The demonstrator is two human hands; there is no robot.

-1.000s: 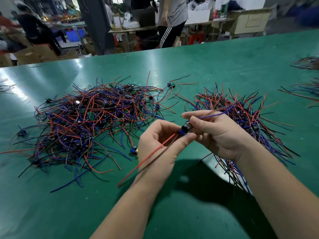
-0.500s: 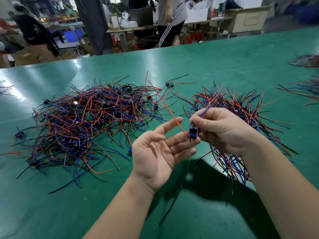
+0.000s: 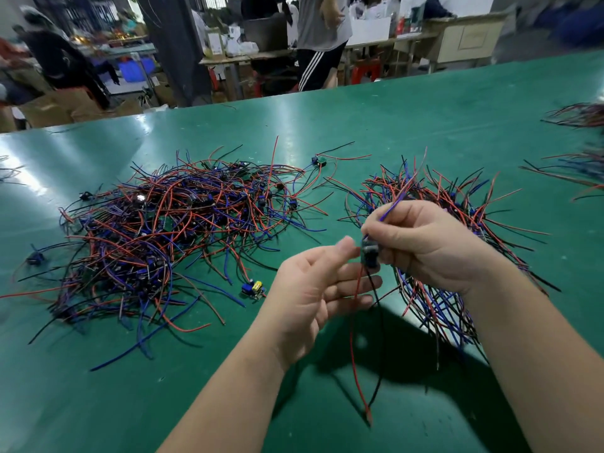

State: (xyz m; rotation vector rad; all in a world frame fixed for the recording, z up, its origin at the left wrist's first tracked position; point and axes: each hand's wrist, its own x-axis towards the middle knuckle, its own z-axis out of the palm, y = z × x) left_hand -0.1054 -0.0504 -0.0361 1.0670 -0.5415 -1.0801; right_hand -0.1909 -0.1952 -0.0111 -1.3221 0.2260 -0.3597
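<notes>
- Big tangle of red/blue/blk wires (image 3: 170, 230), left side of green table (image 3: 392, 125).
- Smaller wire heap (image 3: 441, 191), right side.
- Loose board w/ yellow cap (image 3: 255, 287), just off big tangle's near edge.
- Person in striped trousers (image 3: 313, 67), beyond table.

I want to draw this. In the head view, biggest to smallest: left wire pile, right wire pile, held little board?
1. left wire pile
2. right wire pile, partly behind the right hand
3. little board, smallest though nearest

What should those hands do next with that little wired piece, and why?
Probably the left hand should gather the red wire and black wire: they dangle loose below the small module the right hand pinches, with the left hand open beside them.
</notes>
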